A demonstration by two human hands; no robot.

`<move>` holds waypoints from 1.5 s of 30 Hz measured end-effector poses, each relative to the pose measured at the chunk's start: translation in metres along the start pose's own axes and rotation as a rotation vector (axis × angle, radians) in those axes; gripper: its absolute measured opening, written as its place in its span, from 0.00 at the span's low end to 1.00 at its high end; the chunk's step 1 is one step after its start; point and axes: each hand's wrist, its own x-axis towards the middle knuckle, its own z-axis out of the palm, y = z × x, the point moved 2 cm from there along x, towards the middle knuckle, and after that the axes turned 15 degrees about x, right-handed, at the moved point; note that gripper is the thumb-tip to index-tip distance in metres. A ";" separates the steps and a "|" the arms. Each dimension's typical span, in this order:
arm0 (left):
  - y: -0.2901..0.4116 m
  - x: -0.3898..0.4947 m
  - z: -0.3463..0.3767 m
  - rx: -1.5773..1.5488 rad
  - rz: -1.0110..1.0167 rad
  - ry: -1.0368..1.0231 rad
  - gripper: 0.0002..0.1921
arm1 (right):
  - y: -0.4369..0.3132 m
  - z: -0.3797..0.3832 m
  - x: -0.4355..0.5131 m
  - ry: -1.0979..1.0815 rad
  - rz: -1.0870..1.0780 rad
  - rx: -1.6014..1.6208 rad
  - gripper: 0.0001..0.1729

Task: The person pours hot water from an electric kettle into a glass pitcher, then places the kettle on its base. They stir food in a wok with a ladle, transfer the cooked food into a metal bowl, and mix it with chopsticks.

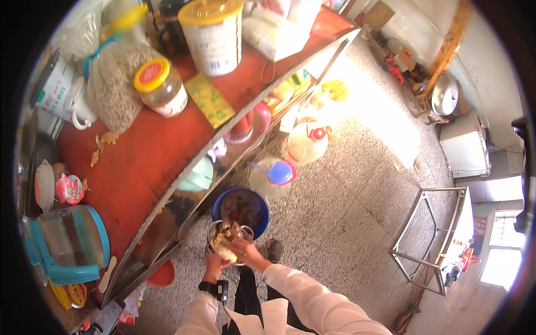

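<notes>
A small metal pan (210,232) with curved rims, perhaps handles, is held low in front of me. In it lies a heap of brown and yellowish food pieces (229,233), too small to identify. My left hand (215,264) grips the pan's near left side. Over the right part of the heap, my right hand (246,252) touches the pieces; whether its fingers close on any is hidden. Just beyond the pan, and partly covered by it, a blue basin (264,224) on the floor contains dark liquid.
A red-topped table (138,167) stands to the left, its edge close to the basin. It bears a lidded jar (163,90), a white tub (215,42) and a clear blue-handled container (71,243). Plastic jugs (305,144) stand on the floor beyond; a metal frame (414,234) is at right.
</notes>
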 end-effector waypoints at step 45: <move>0.034 -0.056 -0.001 -0.060 0.147 0.140 0.40 | -0.062 -0.029 0.047 0.059 0.343 0.265 0.11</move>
